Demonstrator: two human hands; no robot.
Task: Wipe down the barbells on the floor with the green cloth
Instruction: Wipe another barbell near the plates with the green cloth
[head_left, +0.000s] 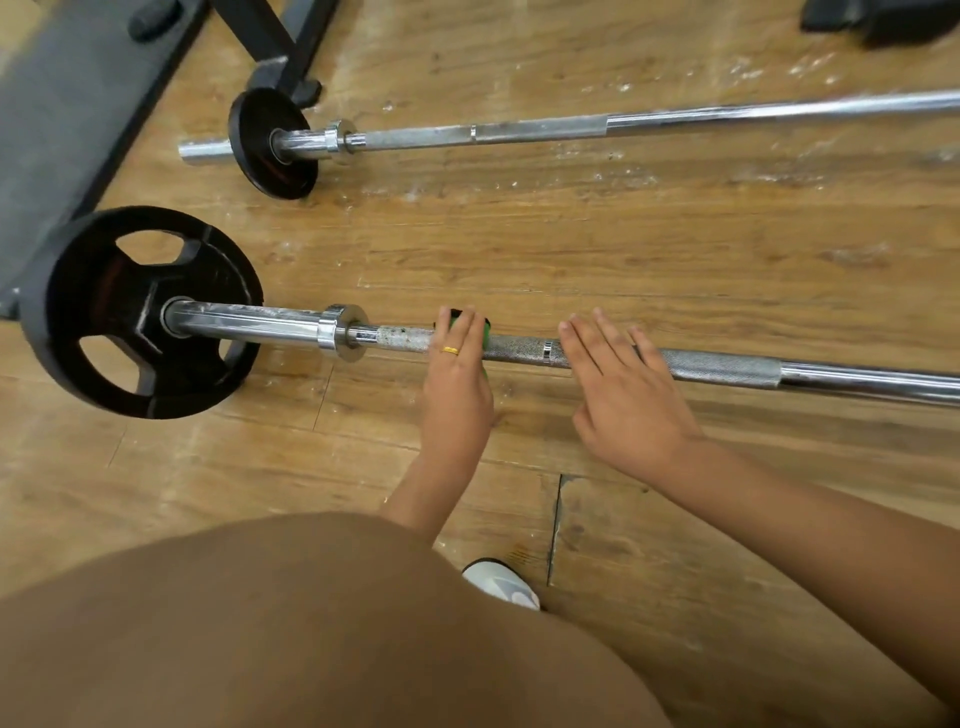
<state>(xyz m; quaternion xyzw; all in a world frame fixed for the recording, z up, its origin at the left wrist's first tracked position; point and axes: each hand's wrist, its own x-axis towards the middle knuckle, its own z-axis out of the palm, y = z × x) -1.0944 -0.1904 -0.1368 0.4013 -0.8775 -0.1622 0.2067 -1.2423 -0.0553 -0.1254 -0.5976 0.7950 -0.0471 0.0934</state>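
left hand (457, 379) lies across the near barbell (727, 366), fingers close together and near straight, pressing the green cloth (486, 332) down onto the knurled shaft; thumb hidden under the hand, so can't tell if anything wraps below the bar. cloth is mostly covered and only shows as a green edge just right of the left fingers, plus a small bit at the bar's near side. gold ring (450, 351) on one left finger. right hand (623, 400) is just right of the left hand, not touching it, flat and spread, fingers straight, laid over the same shaft and holding nothing; whether the palm actually rests on the bar is unclear. short bare stretch of knurling sits between the two hands. left of the left hand the bar runs to a chrome collar (343, 332), then the sleeve, then a large black plate (140, 312) standing on the wooden floor (623, 249). beyond both hands, well apart and roughly parallel, lies the far barbell (540, 129) with a small black plate (272, 143) on its left end. dark mat (62, 104) and a black frame foot (280, 57) are beyond the left hand, far left. nearer than the hands: brown clothing (311, 623) and a white shoe tip (501, 582).
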